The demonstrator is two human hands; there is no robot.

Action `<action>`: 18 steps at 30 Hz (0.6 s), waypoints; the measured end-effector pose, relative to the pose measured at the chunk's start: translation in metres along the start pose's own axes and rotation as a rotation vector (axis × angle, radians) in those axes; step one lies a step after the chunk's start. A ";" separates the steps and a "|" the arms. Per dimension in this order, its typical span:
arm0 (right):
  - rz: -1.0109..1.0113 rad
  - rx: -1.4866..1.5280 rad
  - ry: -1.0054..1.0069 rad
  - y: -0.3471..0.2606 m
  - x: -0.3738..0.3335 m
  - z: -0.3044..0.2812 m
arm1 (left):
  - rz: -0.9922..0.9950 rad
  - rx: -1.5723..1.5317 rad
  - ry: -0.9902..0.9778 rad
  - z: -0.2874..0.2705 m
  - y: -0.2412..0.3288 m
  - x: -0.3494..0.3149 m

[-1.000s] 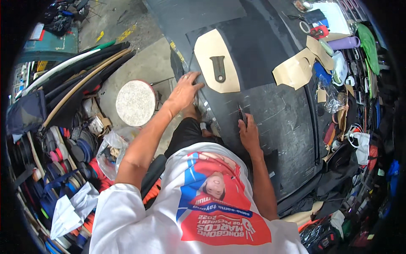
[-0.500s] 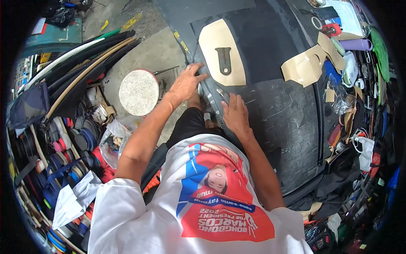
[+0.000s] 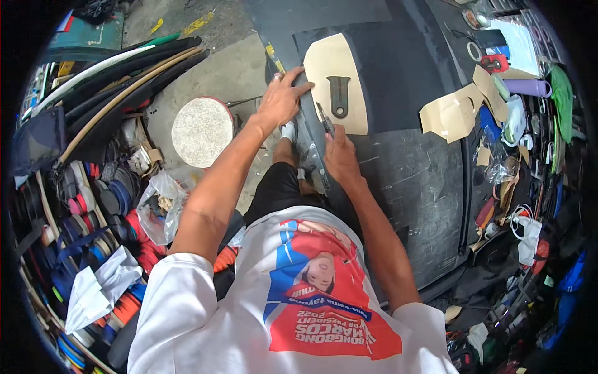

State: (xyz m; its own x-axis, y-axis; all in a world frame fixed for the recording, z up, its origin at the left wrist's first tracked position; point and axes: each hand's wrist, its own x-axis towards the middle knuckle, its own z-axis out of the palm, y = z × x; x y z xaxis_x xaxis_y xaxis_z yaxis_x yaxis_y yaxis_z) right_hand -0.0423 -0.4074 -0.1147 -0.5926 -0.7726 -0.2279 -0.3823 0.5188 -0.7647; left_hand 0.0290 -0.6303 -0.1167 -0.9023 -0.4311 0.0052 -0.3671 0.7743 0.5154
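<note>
A tan cardboard pattern (image 3: 355,59) with curved sides lies on black sheet material (image 3: 395,68) over the dark worktable (image 3: 405,187). On the pattern rests a dark flat piece (image 3: 339,96), flared at one end and with a hole at the other. My left hand (image 3: 283,100) is at the table's left edge, fingers apart, with fingertips at the pattern's left side. In my right hand (image 3: 341,156) is a slim cutter knife (image 3: 324,117), gripped with its blade end pointing away from me, close to the pattern's lower left edge.
More tan cardboard patterns (image 3: 451,112) lie at the table's right side. Beyond them are a tape roll (image 3: 474,51), a purple roll (image 3: 528,88) and crowded supplies. A round stool (image 3: 202,132) stands left of the table. Several webbing rolls (image 3: 118,199) fill the left side.
My right hand has moved forward with the knife, its blade end now nearer the pattern. My left hand has shifted forward along the table edge to the pattern's side.
</note>
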 end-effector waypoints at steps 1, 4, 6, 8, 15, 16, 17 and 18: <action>-0.010 -0.017 0.039 -0.001 0.005 0.004 | 0.031 0.044 -0.021 -0.002 -0.001 0.003; -0.034 -0.052 0.118 -0.002 0.017 0.010 | 0.033 0.056 -0.037 0.000 -0.005 0.001; -0.008 -0.022 0.085 -0.006 0.022 0.011 | 0.028 0.063 -0.044 -0.002 -0.006 0.000; 0.003 -0.009 0.065 -0.008 0.026 0.011 | 0.012 0.054 -0.058 -0.002 -0.007 0.001; 0.003 -0.070 0.063 -0.009 0.030 0.010 | -0.015 0.000 -0.075 -0.003 -0.007 0.004; 0.005 -0.072 0.061 -0.010 0.030 0.010 | -0.024 0.001 -0.078 -0.004 -0.007 0.004; -0.002 -0.055 0.053 -0.010 0.030 0.010 | -0.033 0.001 -0.081 -0.004 -0.007 0.004; -0.010 -0.037 0.046 -0.010 0.030 0.009 | -0.034 0.000 -0.082 -0.004 -0.006 0.004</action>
State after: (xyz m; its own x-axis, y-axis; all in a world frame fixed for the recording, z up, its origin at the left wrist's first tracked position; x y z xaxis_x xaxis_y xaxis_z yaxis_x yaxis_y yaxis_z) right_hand -0.0495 -0.4394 -0.1191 -0.6202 -0.7605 -0.1924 -0.4138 0.5255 -0.7434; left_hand 0.0289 -0.6390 -0.1161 -0.9048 -0.4178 -0.0829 -0.3979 0.7596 0.5144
